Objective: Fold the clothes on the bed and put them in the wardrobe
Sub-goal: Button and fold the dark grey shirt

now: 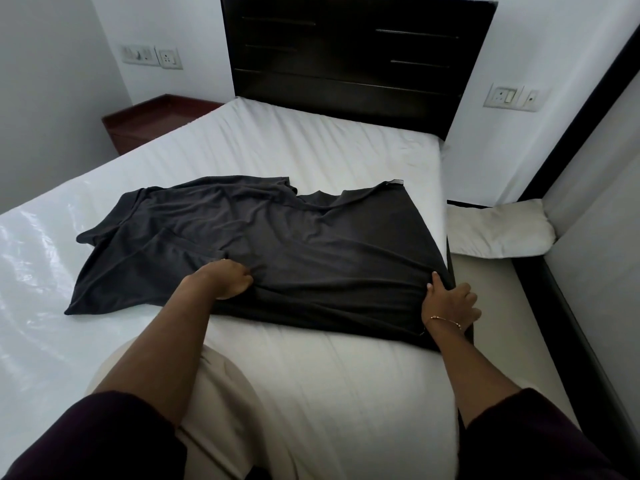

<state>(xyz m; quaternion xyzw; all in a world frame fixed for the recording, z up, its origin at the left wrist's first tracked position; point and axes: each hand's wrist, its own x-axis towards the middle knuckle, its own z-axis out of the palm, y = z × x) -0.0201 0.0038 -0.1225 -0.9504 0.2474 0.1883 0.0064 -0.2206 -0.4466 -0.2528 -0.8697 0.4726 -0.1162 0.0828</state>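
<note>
A dark garment (263,244) is spread on the bed (311,150). Its lower middle is pinched by the left hand (227,277), its right edge gripped by the right hand (450,301). Folding is judged barely begun; a fold across is required next.

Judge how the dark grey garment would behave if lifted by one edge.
The dark grey knit garment would probably droop limply: it lies creased and bunches under the left hand. It likely drags rather than slides; its edge already hangs by the right hand.
</note>
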